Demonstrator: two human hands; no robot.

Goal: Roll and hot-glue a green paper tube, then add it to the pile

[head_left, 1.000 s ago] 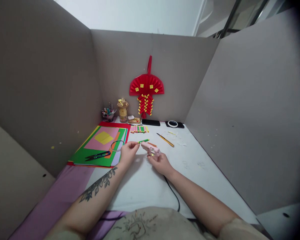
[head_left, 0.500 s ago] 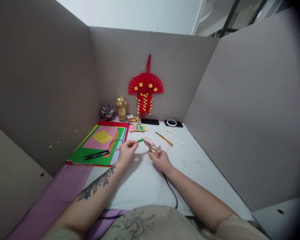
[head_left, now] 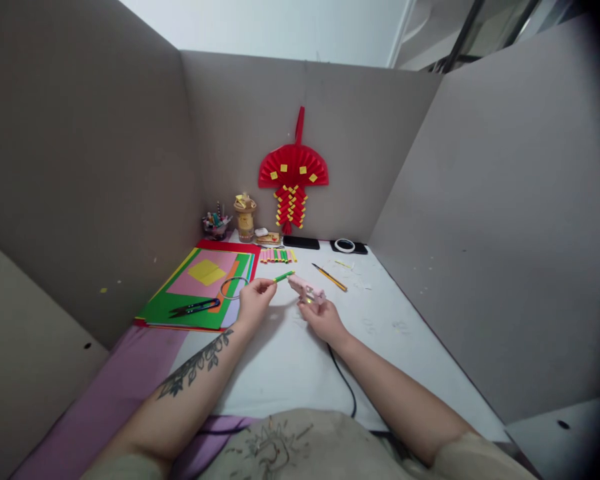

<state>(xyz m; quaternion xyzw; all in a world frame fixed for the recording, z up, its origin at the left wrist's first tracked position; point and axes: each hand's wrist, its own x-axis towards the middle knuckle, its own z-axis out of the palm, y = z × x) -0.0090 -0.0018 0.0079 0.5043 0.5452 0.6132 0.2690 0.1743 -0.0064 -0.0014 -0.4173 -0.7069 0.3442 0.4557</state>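
Reaching forward, the left hand pinches a green tube, the right hand grasping a pink tool.

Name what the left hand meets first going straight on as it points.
Probably the pale pink plastic gun-shaped tool in the right hand, though depth between it and the held green, yellow-ended paper tube is unclear.

We see paper sheets, little rolls, a thin orange tool and a tall cup on our white table.
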